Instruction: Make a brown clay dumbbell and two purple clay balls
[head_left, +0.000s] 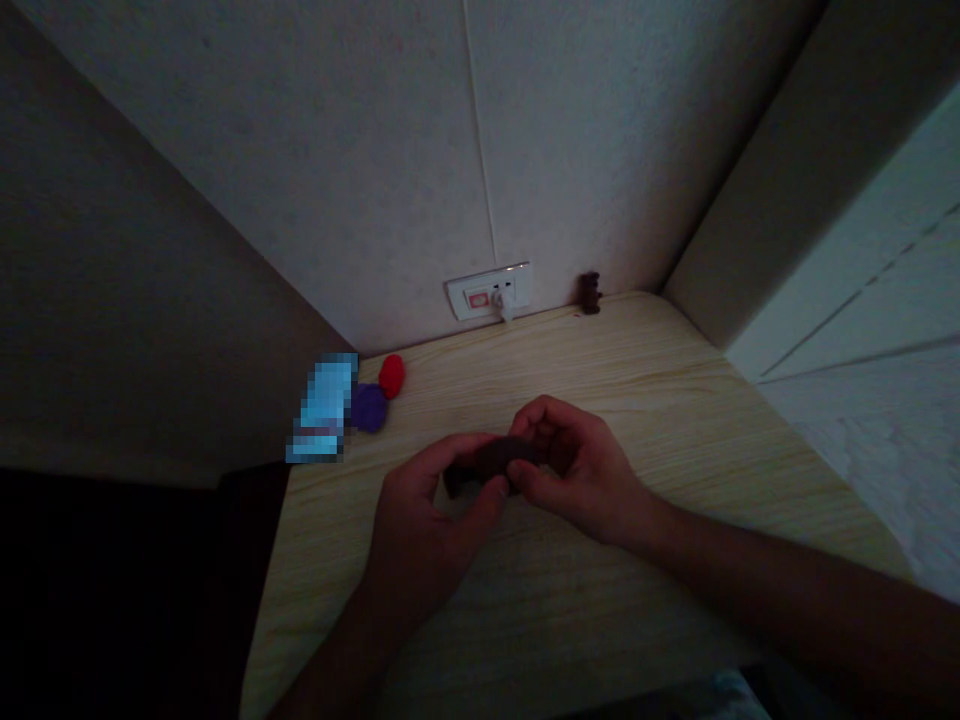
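Observation:
Between my two hands, just above the table, is a dark brown lump that looks like modelling clay. My left hand is curled around its left end, with thumb and fingers closed on it. From the other side, my right hand grips the lump's right end between thumb and bent fingers. A darker part sticks out at the left, partly hidden by the left fingers. Dim light keeps the lump's exact shape unclear.
The light wooden table meets a wall with a socket and a white plug. A small dark brown figure stands at the back. A red lump, a purple lump and a blurred bright rectangle lie at the left edge.

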